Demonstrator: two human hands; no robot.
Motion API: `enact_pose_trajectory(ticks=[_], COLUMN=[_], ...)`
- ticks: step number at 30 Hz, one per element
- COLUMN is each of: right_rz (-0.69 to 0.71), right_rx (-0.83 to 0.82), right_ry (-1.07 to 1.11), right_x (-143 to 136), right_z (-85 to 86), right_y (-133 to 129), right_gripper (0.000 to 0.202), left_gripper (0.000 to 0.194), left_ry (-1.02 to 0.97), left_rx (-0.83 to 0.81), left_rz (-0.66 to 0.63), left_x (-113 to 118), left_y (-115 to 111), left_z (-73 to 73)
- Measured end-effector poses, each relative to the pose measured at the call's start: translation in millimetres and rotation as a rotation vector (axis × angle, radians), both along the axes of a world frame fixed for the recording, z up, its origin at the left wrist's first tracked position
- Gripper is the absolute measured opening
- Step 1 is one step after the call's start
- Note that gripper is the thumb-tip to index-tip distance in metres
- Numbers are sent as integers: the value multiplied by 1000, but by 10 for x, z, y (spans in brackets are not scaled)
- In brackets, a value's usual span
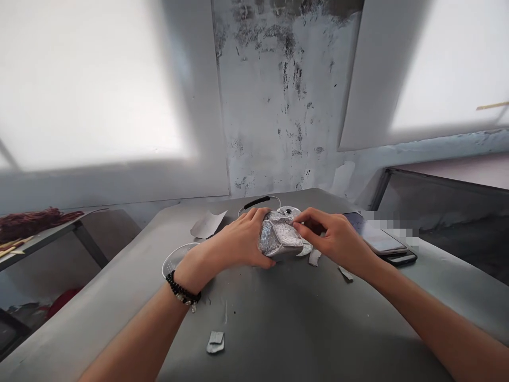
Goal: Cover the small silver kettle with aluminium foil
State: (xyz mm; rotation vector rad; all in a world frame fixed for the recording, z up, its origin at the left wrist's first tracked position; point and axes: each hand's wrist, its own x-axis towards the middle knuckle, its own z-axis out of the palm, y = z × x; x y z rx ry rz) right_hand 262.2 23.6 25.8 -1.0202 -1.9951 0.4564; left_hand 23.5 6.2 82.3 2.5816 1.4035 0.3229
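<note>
A silvery, crinkled object (287,234) with a pale raised patch on its face is held above the grey table. My left hand (248,239) is wrapped round its left side, thumb below and fingers on top. At its upper right edge, my right hand (324,231) is closed in a pinch, with thumb and forefinger against the pale patch. What lies between those fingertips is too small to make out. Partly hidden behind the object is a white round item (293,211) with a black knob.
Paper scraps lie on the table (286,329): one at the front (215,343), another at right (345,274). A paper sheet (207,224) lies back left, near a black-sleeved white cord (256,202). Flat devices (384,241) lie right. Dark red strands (35,224) top a left shelf.
</note>
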Motion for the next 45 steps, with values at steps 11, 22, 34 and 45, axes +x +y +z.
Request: enact_pose_trajectory(ticks=[11, 22, 34, 45], right_rz=[39, 44, -16, 34], right_rx=[87, 275, 237, 171], right_ry=[38, -9, -62, -25], right_x=[-20, -61, -76, -53], right_z=[-17, -65, -105, -34], right_y=[-72, -44, -23, -30], right_gripper=[18, 15, 15, 8], left_gripper=[99, 106, 94, 92], left_ry=[-24, -3, 67, 101], left_rx=[-25, 25, 119, 140], left_rz=[-49, -48, -55, -67], left_x=[-55, -6, 120, 133], left_y=[29, 51, -14, -27], left_z=[-14, -97, -125, -136])
